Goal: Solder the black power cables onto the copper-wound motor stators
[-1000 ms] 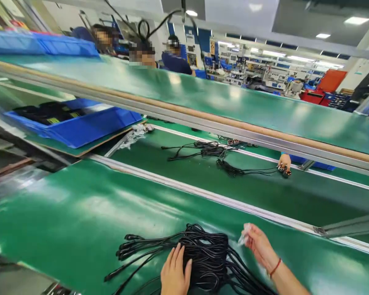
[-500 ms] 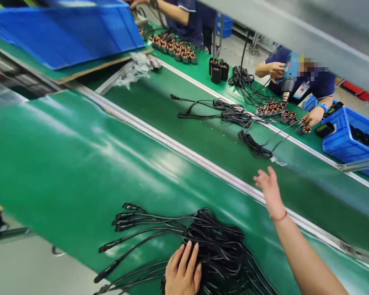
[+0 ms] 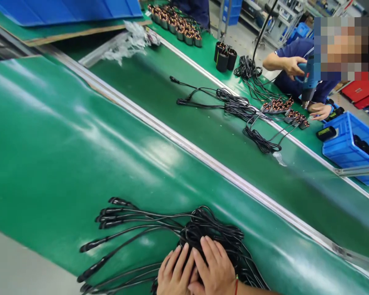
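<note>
Cable bundle beneath left hand and right hand — flat, side by side — conveyor rail and loose cables beyond.

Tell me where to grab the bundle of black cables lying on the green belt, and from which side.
Grip the coiled middle of the black cable bundle from above, where the left hand and right hand rest. It is the dense mass; the plug ends fan out loose leftward.

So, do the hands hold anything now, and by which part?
Nothing is grasped. The left hand and right hand lie flat, fingers stretched out, on the coiled middle of the cable bundle, which rests on the green surface.
</note>
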A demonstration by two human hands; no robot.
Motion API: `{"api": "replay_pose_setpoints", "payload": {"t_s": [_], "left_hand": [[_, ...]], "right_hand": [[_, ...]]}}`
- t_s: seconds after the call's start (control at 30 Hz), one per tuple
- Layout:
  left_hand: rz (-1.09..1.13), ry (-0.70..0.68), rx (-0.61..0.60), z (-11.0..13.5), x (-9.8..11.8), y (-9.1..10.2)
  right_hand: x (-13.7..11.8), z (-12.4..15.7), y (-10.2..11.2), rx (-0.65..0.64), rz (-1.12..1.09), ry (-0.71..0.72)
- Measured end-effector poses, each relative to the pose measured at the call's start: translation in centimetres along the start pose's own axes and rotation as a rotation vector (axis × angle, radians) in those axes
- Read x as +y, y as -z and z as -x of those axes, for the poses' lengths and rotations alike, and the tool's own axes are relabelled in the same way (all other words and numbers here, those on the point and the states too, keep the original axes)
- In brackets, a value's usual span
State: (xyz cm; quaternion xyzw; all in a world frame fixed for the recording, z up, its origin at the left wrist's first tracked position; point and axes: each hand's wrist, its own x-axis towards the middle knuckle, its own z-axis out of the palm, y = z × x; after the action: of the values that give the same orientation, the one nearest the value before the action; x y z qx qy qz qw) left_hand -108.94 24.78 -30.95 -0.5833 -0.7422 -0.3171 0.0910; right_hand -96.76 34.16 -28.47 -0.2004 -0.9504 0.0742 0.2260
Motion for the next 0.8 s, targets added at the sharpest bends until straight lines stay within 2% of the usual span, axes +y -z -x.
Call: {"api": "replay_pose_setpoints", "payload": {"t_s": [0.33, 0.5, 0.63, 0.8], "left_hand": [[-0.070, -0.035, 0.013, 0.3, 2.4, 0.9], [-0.059, -0.057, 0.021, 1.0, 1.7, 0.9], [-0.046, 0.002, 0.018, 1.7, 1.0, 1.1], [-0.039, 0.065, -0.021, 2.4, 1.2, 2.5]], "right_hand": [[-0.6, 1.9, 1.8, -0.021, 0.055, 0.026], [-1.1, 1.6, 1.9, -0.074, 0.087, 0.036], [-1.8, 1.3, 1.7, -0.142, 0.079, 0.058], [-3.0, 1.4, 2.2, -0.200, 0.014, 0.017]]}}
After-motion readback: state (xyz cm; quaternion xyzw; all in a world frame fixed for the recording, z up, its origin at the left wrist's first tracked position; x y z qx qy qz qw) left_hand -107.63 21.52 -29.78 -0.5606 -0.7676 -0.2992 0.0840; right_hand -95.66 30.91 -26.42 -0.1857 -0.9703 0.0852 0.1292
